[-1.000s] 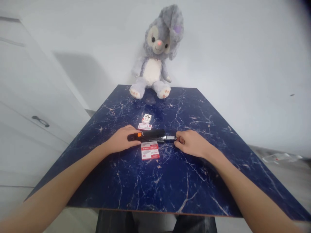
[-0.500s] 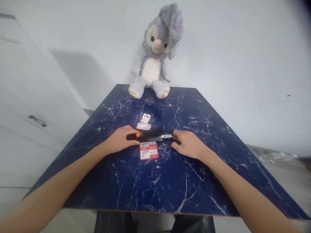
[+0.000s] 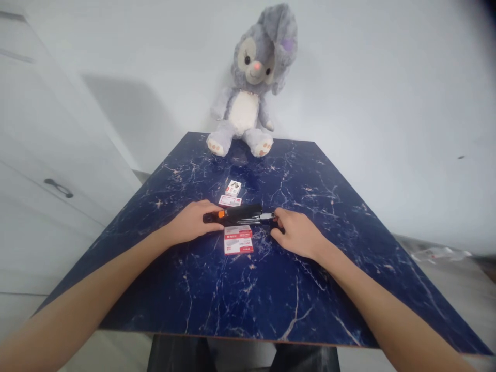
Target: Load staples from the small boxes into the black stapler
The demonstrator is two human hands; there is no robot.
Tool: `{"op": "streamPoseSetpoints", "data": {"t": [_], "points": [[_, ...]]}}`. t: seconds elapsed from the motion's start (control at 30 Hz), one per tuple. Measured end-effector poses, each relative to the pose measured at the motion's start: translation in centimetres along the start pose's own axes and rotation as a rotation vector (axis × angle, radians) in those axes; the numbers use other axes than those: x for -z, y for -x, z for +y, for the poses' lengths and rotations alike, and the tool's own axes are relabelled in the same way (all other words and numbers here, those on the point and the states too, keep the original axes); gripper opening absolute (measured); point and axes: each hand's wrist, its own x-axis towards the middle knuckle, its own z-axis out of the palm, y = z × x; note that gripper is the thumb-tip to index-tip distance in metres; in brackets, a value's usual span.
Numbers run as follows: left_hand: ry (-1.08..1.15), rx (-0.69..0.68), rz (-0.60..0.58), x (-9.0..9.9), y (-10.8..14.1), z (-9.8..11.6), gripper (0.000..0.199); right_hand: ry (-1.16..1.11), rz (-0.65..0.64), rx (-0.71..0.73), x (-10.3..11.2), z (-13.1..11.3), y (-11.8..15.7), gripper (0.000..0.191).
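Note:
A black stapler (image 3: 244, 212) with an orange patch lies crosswise on the blue marbled table (image 3: 240, 294). My left hand (image 3: 190, 222) grips its left end, thumb on the near side and fingers on the far side. At the other end, my right hand (image 3: 296, 231) pinches the metal magazine (image 3: 267, 216), which sticks out to the right from under the black top. Just in front of the stapler lie red-and-white staple boxes (image 3: 238, 241), edge to edge. Behind it are a flat white box with a red border (image 3: 230, 200) and a small white box (image 3: 233, 187).
A grey plush rabbit (image 3: 246, 111) sits at the table's far edge, leaning against the white wall (image 3: 368, 93). To the left stands a white cabinet (image 3: 42, 144) with a dark handle (image 3: 59, 188). A clear plastic wrapper (image 3: 439, 254) lies beyond the right edge.
My right hand has moved slightly left, toward the stapler body, and less of the magazine sticks out. My left hand keeps its grip. The view has shifted a little.

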Motion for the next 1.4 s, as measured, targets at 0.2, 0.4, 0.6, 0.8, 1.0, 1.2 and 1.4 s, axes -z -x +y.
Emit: {"op": "streamPoseSetpoints", "data": {"t": [0.2,0.4,0.6,0.8,1.0,1.2,1.4], "points": [[-0.015,-0.002,0.021,-0.2,0.2,0.2,0.036,0.056,0.041,-0.026,-0.5,-1.2,0.1,0.006],[-0.014,-0.008,0.028,-0.3,0.2,0.4,0.035,0.067,0.073,-0.041,-1.1,-2.4,0.2,0.009],[-0.001,0.007,0.039,-0.3,0.3,0.8,0.029,0.038,0.085,-0.05,-1.4,-3.3,0.3,0.017],[-0.01,-0.024,0.045,-0.7,0.4,0.4,0.033,0.023,0.094,-0.053,-1.7,-3.7,0.5,0.016],[-0.032,-0.009,0.036,-0.8,0.5,0.2,0.036,0.011,0.113,-0.008,-2.0,-3.9,0.5,0.018],[-0.017,-0.009,0.041,-0.7,0.4,0.4,0.035,0.02,0.107,-0.002,-2.3,-4.3,0.5,0.023],[-0.001,0.004,0.054,-0.9,0.4,0.3,0.037,0.008,0.133,0.01,-2.8,-4.6,0.6,0.029]]}}
